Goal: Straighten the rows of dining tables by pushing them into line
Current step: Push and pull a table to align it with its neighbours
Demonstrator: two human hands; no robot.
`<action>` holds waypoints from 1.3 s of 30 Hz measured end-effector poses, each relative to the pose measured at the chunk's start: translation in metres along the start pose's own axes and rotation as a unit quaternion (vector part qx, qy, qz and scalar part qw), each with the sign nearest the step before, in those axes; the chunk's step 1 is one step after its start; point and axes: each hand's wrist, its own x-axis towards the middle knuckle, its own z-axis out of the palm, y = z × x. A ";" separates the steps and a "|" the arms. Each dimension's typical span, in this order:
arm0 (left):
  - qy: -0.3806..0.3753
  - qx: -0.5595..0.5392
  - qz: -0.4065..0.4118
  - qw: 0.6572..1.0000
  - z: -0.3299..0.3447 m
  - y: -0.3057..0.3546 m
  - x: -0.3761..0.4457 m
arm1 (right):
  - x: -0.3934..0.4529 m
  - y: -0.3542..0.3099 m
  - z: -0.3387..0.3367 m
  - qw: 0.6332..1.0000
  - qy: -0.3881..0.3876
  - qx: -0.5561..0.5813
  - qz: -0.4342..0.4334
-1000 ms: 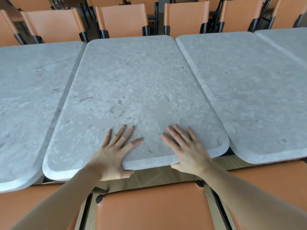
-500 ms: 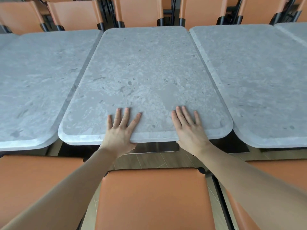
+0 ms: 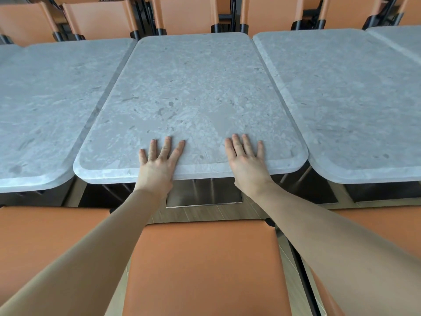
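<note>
Both hands lie flat and released on the near edge of the middle table (image 3: 191, 106): the left hand (image 3: 159, 165) and right hand (image 3: 247, 164) press with straight, spread fingers, palms over the rim, grasping nothing. The thumbs are not visible, so I cannot tell whether they hook under the edge.

Over the last second the tabletop has slid away from the person. Its near edge, which stuck out toward the chair seat (image 3: 205, 265), now sits slightly farther back than the near edges of the left table (image 3: 45, 106) and the right table (image 3: 355, 106), and its steel base (image 3: 204, 192) has come into view. By my judgement the push has gone a little past flush, so a small pull back may be needed.

The far edges look roughly level, though wide-angle bending makes that hard to judge. The 4th tabletop (image 3: 401, 39) at the far right corner is cut off, as are the far chairs (image 3: 184, 17).
</note>
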 end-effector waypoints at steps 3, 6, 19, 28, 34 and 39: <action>0.003 0.015 -0.006 1.000 0.000 0.002 -0.001 | 0.001 -0.003 0.000 1.000 -0.006 -0.009 0.013; 0.005 0.025 -0.014 1.000 0.003 0.002 -0.001 | 0.002 -0.007 0.000 0.999 -0.017 -0.017 0.025; 0.042 0.019 -0.025 0.999 0.011 0.005 0.000 | -0.002 -0.014 0.000 0.998 -0.009 0.002 0.059; 0.039 0.023 -0.025 0.999 0.007 0.008 -0.014 | -0.019 -0.019 -0.006 0.998 -0.018 0.016 0.061; 0.040 0.020 -0.027 0.999 0.008 0.010 -0.023 | -0.028 -0.022 -0.006 0.998 -0.009 0.015 0.063; 0.039 0.026 -0.030 0.998 0.011 0.013 -0.027 | -0.034 -0.023 -0.006 0.998 -0.008 0.014 0.063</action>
